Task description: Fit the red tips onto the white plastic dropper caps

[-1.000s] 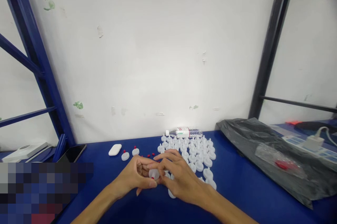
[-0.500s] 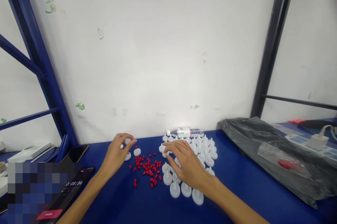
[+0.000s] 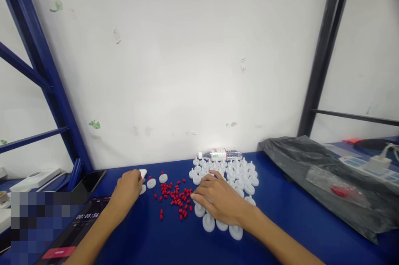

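Note:
My left hand (image 3: 127, 188) rests on the blue table (image 3: 280, 219) with its fingers curled, the tips on a white cap (image 3: 143, 190). Two more white caps (image 3: 151, 183) with red tips stand just right of it, and a white oval case (image 3: 142, 172) lies behind. A scatter of small red pieces (image 3: 176, 198) lies between my hands. My right hand (image 3: 216, 199) lies palm down over the near edge of a group of several white caps (image 3: 237, 175). Its bent fingertips pinch one cap (image 3: 193, 195) beside the red pieces.
A phone showing a timer (image 3: 88, 216) and a dark phone (image 3: 90, 180) lie at the left. A water bottle (image 3: 222, 153) lies against the wall. A black plastic bag (image 3: 311, 165), a clear bag with red pieces (image 3: 336, 189) and a power strip (image 3: 364, 164) are at the right.
My hands were together holding one cap. They parted: the left carried a cap out to the left and lowered it to the table, the right went to the near caps.

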Tool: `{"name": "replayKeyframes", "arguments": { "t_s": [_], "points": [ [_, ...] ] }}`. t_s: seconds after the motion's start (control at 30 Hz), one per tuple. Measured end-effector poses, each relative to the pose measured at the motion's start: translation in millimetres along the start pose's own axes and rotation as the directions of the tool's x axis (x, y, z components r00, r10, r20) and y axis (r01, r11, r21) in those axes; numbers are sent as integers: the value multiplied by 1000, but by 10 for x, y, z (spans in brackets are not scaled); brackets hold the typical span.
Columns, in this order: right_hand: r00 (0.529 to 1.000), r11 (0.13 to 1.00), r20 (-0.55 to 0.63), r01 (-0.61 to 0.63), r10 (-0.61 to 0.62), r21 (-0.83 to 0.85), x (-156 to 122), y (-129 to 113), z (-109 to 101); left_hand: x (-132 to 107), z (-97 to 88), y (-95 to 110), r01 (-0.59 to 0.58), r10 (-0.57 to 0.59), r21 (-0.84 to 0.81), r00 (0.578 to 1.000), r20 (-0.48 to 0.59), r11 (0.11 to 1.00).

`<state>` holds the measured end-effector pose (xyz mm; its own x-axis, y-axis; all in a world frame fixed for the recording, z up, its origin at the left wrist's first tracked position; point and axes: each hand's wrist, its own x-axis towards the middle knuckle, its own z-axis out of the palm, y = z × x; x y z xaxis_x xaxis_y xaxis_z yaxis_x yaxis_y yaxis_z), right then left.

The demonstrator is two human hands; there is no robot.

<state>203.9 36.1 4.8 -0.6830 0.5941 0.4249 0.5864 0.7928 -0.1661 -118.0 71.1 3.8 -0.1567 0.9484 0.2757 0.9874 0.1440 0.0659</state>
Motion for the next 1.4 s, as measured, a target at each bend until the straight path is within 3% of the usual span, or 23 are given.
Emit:
{"name": "replayKeyframes", "arguments": {
  "t_s": [0.13,0.23,0.37,0.5,0.67,0.8,0.97,1.1,1.23,1.33,1.4],
  "points": [
    [1000,1000,9,-9,9,7,6,9,17,-54,-58,87,5,-5,-10,1000,13,1000],
    [999,1000,-50,-12,13,29,14,15,2,-63,-178,186,-43,42,-73,999,-7,996],
    [981,999,-190,-34,40,32,17,40,10,-55,-235,250,-166,202,-241,970,136,956],
    [968,998,-247,-34,45,50,10,58,44,-87,-85,207,-181,288,-359,919,270,916],
    [976,996,-210,-39,55,80,3,29,33,-96,140,167,-146,291,-429,910,296,891],
    [979,996,-203,1,18,93,1,-2,15,-52,141,177,-215,323,-431,926,195,876],
    [982,992,-190,12,13,127,-3,-8,47,-86,-36,339,-288,362,-460,928,82,840],
    [980,992,-197,40,-15,122,-2,-4,68,-269,-136,616,-379,423,-596,903,-72,708],
    [979,988,-195,90,-65,122,4,-13,57,-455,-114,822,-455,425,-676,877,-226,579],
    [974,985,-204,125,-100,117,9,-15,55,-520,-78,881,-500,446,-708,848,-285,498],
    [973,985,-201,137,-114,103,9,-12,60,-537,-61,898,-470,428,-746,862,-272,473]
  ]
}}
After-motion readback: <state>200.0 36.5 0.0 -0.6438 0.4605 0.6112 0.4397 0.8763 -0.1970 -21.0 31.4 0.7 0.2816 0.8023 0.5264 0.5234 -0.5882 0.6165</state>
